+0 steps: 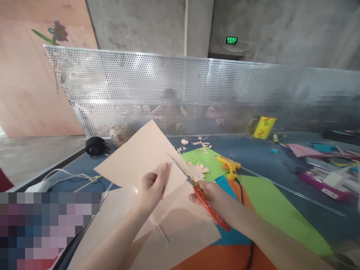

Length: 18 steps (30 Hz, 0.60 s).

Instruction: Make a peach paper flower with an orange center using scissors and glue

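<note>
The left hand (154, 187) pinches a thin, pale peach, straight-edged paper sheet (143, 153), raised and tilted above the left part of the dark-blue desk (236, 147); the right hand (209, 191) is wrapped round red-handled metal scissors (201, 195), blades overlapping the sheet's right side; whether the blades are parted cannot be told.

Principal risk, in judgement: the scissor tips lie near the left thumb, so a slip could nick it; the unsupported sheet could flex, leaving a ragged cut. Secondary risk: a yellow plastic glue gun (232, 169) has its nozzle over smooth, bright green paper (212, 165); if hot, it could mark that surface; a snag on its black cord (242, 193) could drag it.

Materials: a pale, flower-shaped paper cutout (197, 170) with blunt petals; thin, irregular pale paper scraps (185, 141) by the desk's far edge; a shiny, perforated metal screen (135, 86) along that edge.
</note>
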### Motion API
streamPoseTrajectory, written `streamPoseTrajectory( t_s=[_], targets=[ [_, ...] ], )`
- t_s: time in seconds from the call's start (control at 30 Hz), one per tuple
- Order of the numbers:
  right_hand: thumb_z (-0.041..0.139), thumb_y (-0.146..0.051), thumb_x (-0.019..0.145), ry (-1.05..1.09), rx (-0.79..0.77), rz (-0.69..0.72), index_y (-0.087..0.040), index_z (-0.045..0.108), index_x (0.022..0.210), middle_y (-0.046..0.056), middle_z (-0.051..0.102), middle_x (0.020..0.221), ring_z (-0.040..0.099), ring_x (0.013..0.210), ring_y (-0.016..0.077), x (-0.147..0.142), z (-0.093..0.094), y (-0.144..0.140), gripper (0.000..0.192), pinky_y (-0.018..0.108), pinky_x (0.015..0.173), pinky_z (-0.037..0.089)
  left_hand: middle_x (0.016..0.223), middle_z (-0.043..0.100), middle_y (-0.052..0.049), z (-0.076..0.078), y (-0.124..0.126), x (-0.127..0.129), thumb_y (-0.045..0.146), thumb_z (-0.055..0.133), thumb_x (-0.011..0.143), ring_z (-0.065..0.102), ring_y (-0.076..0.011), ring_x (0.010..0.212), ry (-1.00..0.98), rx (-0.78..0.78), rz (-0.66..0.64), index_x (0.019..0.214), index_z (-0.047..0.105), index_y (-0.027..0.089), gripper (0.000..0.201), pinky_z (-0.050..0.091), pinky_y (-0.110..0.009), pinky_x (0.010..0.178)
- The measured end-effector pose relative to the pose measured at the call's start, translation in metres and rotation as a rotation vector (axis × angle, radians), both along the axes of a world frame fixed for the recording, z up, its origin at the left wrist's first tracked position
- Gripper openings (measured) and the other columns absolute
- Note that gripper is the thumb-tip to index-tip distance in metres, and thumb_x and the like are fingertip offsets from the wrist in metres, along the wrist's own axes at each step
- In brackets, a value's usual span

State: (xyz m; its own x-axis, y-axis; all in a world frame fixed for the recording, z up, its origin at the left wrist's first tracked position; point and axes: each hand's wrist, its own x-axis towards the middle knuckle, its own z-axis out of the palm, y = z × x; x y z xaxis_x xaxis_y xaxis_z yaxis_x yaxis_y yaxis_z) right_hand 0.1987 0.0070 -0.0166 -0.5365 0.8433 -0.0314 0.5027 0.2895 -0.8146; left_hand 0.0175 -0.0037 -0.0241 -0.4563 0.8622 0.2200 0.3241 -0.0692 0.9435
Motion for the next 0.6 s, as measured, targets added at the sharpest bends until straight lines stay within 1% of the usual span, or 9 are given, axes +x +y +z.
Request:
streamPoseTrajectory(
  t_s=[0.07,0.1,0.17,0.33,0.47,0.53,0.6],
  targets=[
    [0.054,-0.046,0.077,-0.024,0.004,-0.026,-0.020,0.043,0.069,-0.001,0.052,0.066,0.050,0.059,0.0142,-0.0002,-0.0012,0.0010,0.030,0.024,0.055,0.034,0.031,0.032,0.003,-0.0010,0.0034,-0.0013,0.060,0.054,0.067,0.034,-0.0086,0.034,-0.149,0.032,-0.021,0.033,0.035,0.021,0.056,0.031,-0.022,0.037],
    [0.054,-0.047,0.077,-0.042,0.001,-0.041,-0.020,0.044,0.069,0.000,0.053,0.066,0.050,0.059,0.0144,-0.0003,-0.0019,0.0016,0.030,0.024,0.054,0.034,0.033,0.034,0.003,-0.0012,0.0051,-0.0019,0.058,0.056,0.066,0.035,-0.0086,0.035,-0.205,0.046,-0.007,0.034,0.037,0.020,0.054,0.032,-0.021,0.037],
    [0.054,-0.048,0.077,-0.067,-0.006,-0.053,-0.020,0.044,0.070,0.000,0.053,0.065,0.050,0.058,0.0145,-0.0003,-0.0031,0.0026,0.031,0.024,0.053,0.034,0.035,0.036,0.004,-0.0013,0.0076,-0.0030,0.056,0.061,0.065,0.036,-0.0085,0.036,-0.246,0.050,0.043,0.036,0.039,0.020,0.051,0.032,-0.020,0.037],
    [0.052,-0.050,0.079,-0.023,-0.018,-0.021,-0.020,0.043,0.070,-0.001,0.052,0.066,0.050,0.059,0.0137,0.0013,-0.0051,0.0028,0.032,0.024,0.054,0.035,0.035,0.036,0.003,-0.0035,0.0066,-0.0042,0.062,0.057,0.066,0.037,-0.0092,0.038,-0.132,-0.011,0.079,0.036,0.038,0.020,0.055,0.030,-0.022,0.038],
    [0.051,-0.047,0.080,-0.007,-0.014,0.008,-0.020,0.040,0.069,-0.003,0.045,0.062,0.044,0.056,0.0116,0.0026,-0.0051,0.0021,0.031,0.022,0.051,0.033,0.033,0.035,0.003,-0.0059,0.0039,-0.0028,0.065,0.055,0.065,0.040,-0.0111,0.038,-0.076,-0.059,0.085,0.035,0.038,0.021,0.056,0.033,-0.023,0.041],
    [0.051,-0.047,0.081,-0.015,-0.013,0.011,-0.020,0.040,0.069,-0.004,0.042,0.059,0.041,0.053,0.0107,0.0024,-0.0044,0.0020,0.031,0.022,0.048,0.030,0.030,0.034,0.003,-0.0040,0.0021,-0.0007,0.067,0.052,0.066,0.041,-0.0117,0.037,-0.030,-0.056,0.095,0.033,0.036,0.021,0.058,0.034,-0.023,0.041],
    [0.050,-0.046,0.081,-0.019,-0.012,0.019,-0.020,0.041,0.069,-0.004,0.043,0.059,0.041,0.052,0.0105,0.0019,-0.0036,0.0020,0.030,0.022,0.048,0.030,0.028,0.031,0.002,0.0000,-0.0003,0.0021,0.067,0.049,0.067,0.039,-0.0111,0.035,0.026,-0.045,0.129,0.030,0.032,0.022,0.061,0.033,-0.023,0.040]
  ],
)
